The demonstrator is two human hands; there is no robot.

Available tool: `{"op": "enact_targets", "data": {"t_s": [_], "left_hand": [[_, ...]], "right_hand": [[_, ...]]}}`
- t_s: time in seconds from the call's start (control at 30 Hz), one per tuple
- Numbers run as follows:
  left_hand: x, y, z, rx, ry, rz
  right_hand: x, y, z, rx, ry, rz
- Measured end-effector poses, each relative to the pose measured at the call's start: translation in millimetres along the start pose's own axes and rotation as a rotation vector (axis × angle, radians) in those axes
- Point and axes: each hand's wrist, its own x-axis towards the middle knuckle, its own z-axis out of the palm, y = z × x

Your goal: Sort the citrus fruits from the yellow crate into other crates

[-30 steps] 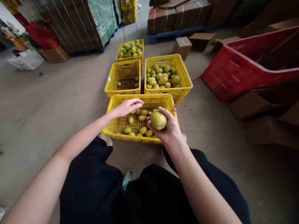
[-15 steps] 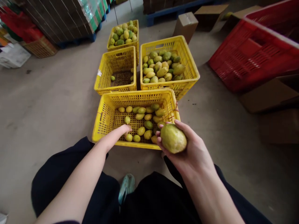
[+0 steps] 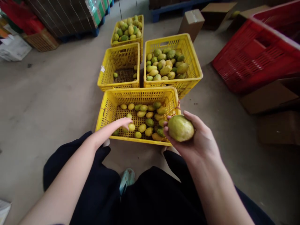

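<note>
A large green-yellow papaya (image 3: 181,128) rests in my right hand (image 3: 199,142), its fingers and thumb curled around the fruit, to the right of the front yellow crate (image 3: 138,141). Inside that crate, my left hand (image 3: 124,122) has its fingers on a smaller yellow papaya (image 3: 132,127), apparently gripping it; part of the grasp is hidden. Several green and yellow papayas lie around it on the crate's slotted floor, mostly toward the right side. One green papaya (image 3: 149,122) sits near the middle.
Behind stand a yellow crate (image 3: 100,75) with a few papayas, a fuller crate (image 3: 199,73) to its right, and another full crate (image 3: 142,22) farther back. A red crate (image 3: 248,53) and cardboard boxes (image 3: 269,97) are at right. A blue pallet (image 3: 156,15) is behind.
My left hand has shifted slightly up and away with the small yellow papaya. My right hand, still holding the large papaya, has moved a little right and up. The view has shifted slightly.
</note>
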Motion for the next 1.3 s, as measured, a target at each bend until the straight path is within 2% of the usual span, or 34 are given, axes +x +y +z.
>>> {"op": "enact_targets", "data": {"t_s": [0.1,0.2,0.3,0.4,0.47,0.53,0.6,0.8,0.9,1.1,1.3], "left_hand": [[-29.1,34.5,-39.4,0.212,-0.064,0.082],[-72.0,74.2,-68.4,0.230,0.009,0.235],[-117.1,104.1,-76.1,-0.084,0.130,0.324],[-149.5,119.6,-64.0,-0.614,0.186,0.335],[-161.1,124.5,-51.6,-0.975,0.151,0.317],[-166.5,128.0,-41.4,-1.258,0.111,0.287],[-168.7,131.8,-36.5,-1.446,0.094,0.247],[-169.4,144.0,-44.4,-1.726,0.095,0.129],[-168.2,146.9,-47.6,-1.785,0.121,0.086],[-166.3,145.6,-50.4,-1.765,0.170,0.096],[-166.2,144.8,-55.4,-1.814,0.191,0.060]], "right_hand": [[-2.3,10.1,17.6,-0.011,0.001,-0.006],[-9.0,23.1,36.3,-0.055,-0.021,0.023],[-13.9,35.9,48.8,-0.081,-0.074,-0.019],[-15.1,44.4,54.5,-0.078,-0.100,-0.062],[-14.9,47.9,55.8,-0.074,-0.144,-0.047],[-14.2,51.0,56.1,-0.065,-0.215,-0.031],[-12.6,54.6,56.1,-0.050,-0.271,-0.027],[-2.8,65.7,63.3,-0.043,-0.314,-0.049],[0.9,71.9,71.0,-0.054,-0.368,-0.048],[-0.5,84.9,85.7,-0.039,-0.511,-0.037],[8.1,91.2,89.1,-0.039,-0.605,-0.011]]}}
